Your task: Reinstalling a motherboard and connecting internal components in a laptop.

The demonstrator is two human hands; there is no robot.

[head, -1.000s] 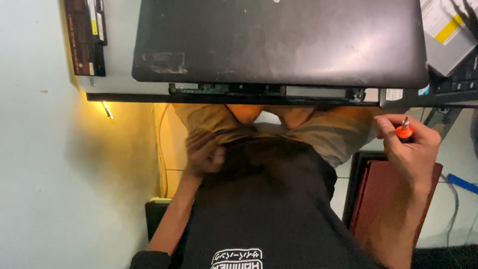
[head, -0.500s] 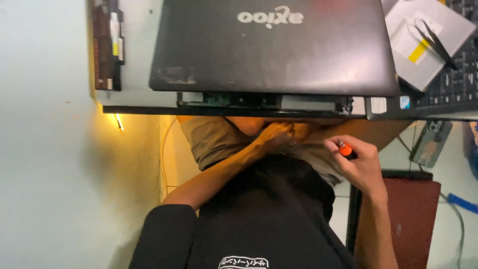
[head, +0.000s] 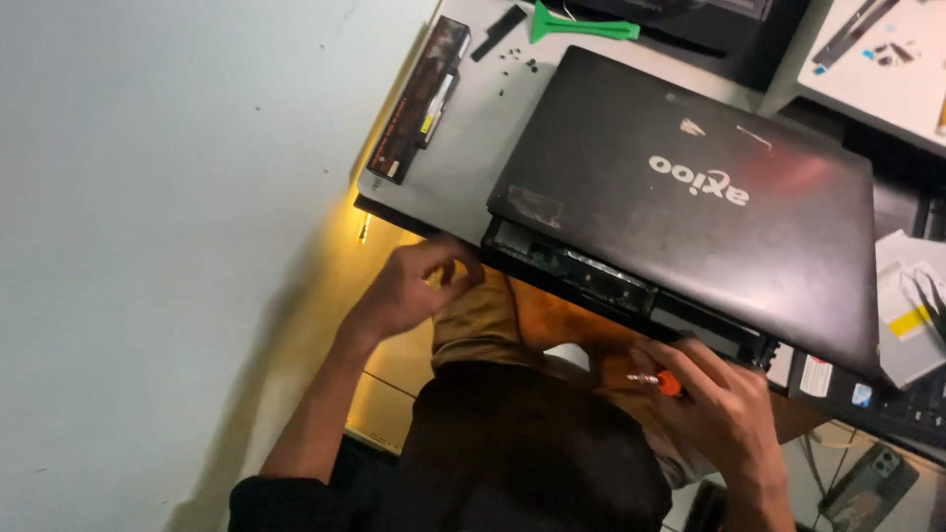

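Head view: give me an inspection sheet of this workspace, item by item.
Surface: grey desk top, crowded.
Job's things: closed black laptop overhangs the desk's near edge; small orange-handled screwdriver in the right hand.
Clutter: long black battery pack, green plastic pry tool, small black screws, silver optical drive, dark phone below.
Hands: left hand at the laptop's near left corner; right hand shut on the screwdriver beneath the edge.
Cables: thin light cable at lower right.
Surroundings: pale wall; warm yellow light under the desk.
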